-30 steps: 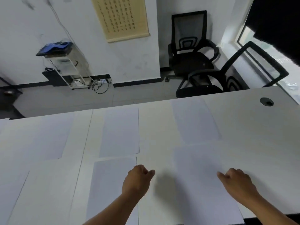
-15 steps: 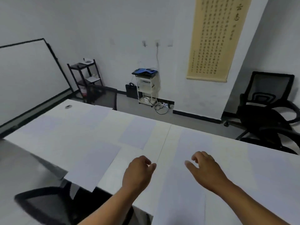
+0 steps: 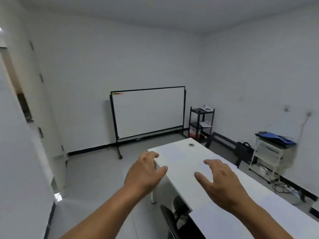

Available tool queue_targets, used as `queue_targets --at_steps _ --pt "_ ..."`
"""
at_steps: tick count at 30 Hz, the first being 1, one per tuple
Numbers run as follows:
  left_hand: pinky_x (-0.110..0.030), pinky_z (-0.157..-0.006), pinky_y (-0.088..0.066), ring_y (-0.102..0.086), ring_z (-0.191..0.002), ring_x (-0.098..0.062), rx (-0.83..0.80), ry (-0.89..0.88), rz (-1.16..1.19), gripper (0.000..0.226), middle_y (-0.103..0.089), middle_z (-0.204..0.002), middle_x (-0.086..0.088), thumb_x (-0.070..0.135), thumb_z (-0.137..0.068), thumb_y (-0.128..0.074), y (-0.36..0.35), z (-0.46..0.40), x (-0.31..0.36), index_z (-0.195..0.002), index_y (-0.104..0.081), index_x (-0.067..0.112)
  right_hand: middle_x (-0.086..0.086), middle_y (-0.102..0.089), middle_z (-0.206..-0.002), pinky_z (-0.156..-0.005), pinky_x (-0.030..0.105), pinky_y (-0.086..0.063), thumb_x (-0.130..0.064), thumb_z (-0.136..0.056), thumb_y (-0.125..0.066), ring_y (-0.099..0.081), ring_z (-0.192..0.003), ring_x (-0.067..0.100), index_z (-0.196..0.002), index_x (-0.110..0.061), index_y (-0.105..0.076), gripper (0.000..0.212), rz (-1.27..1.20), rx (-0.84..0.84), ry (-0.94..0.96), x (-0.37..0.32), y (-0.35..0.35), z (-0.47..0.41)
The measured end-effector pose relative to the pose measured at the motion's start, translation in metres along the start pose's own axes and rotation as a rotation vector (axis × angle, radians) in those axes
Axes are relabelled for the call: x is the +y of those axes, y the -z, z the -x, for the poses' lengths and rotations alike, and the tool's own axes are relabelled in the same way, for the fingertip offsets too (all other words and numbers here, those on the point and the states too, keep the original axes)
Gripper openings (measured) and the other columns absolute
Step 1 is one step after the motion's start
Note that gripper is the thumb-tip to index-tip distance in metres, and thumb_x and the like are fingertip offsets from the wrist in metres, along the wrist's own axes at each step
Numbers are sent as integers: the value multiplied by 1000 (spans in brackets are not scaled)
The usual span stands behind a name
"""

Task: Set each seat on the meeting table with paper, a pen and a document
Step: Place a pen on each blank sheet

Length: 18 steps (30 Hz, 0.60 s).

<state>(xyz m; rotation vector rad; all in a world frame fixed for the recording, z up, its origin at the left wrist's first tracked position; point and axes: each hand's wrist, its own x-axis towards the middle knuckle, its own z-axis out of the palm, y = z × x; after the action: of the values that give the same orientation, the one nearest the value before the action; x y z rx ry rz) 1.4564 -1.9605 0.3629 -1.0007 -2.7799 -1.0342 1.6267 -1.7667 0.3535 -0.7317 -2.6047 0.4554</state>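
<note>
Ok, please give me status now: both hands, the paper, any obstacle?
Left hand open, empty. Right hand open, empty, above table. Paper sheet flat at far end. No obstacle seen.

Matt white table (image 3: pixel 181 171); smooth paper sheets (image 3: pixel 174 150).

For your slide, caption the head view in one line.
Two empty hands, left hand and right hand, hover over the long white meeting table.

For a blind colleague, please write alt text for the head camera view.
Two empty hands, left hand and right hand, hover open over the end of a white meeting table with sheets of paper on it. Behind stand a whiteboard and a black shelf.
</note>
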Motion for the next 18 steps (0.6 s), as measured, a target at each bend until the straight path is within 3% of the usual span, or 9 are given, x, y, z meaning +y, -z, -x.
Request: queue_targets --at_steps 5,9,13,18 --pt "-32 -105 -49 -55 -137 -13 204 64 -75 62 -48 -155 11 56 -99 -65 101 8 -63 -154 -51 31 -7 -53 -151 -113 32 -37 -61 -100 -51 -45 -139 15 -148 -24 -53 61 -29 16 233 -122 -23 -51" --pt "-33 -108 -50 -55 -138 -12 345 100 -149 61 -47 -155 14 54 -99 -67 153 7 -99 -153 -51 31 -7 -45 -159 -120 32 -31 -65 -100 -48 -37 -147 15 -154 -24 -46 68 -63 14 384 -190 -46 -83" --pt "-40 -112 -51 -51 -144 -14 430 111 -216 65 -44 -160 13 57 -99 -64 181 -29 -121 -156 -47 31 -7 -35 -168 -127 32 -21 -70 -101 -40 -25 -156 13 -163 -26 -32 77 -59 31 450 -228 -65 -132" --pt "-47 -122 -42 -36 -157 -16 420 114 -292 75 -30 -172 9 63 -100 -56 184 -116 -132 -164 -35 31 -5 -36 -167 -126 34 -22 -73 -100 -36 -27 -156 17 -162 -25 -31 78 -18 68 418 -229 -79 -217"
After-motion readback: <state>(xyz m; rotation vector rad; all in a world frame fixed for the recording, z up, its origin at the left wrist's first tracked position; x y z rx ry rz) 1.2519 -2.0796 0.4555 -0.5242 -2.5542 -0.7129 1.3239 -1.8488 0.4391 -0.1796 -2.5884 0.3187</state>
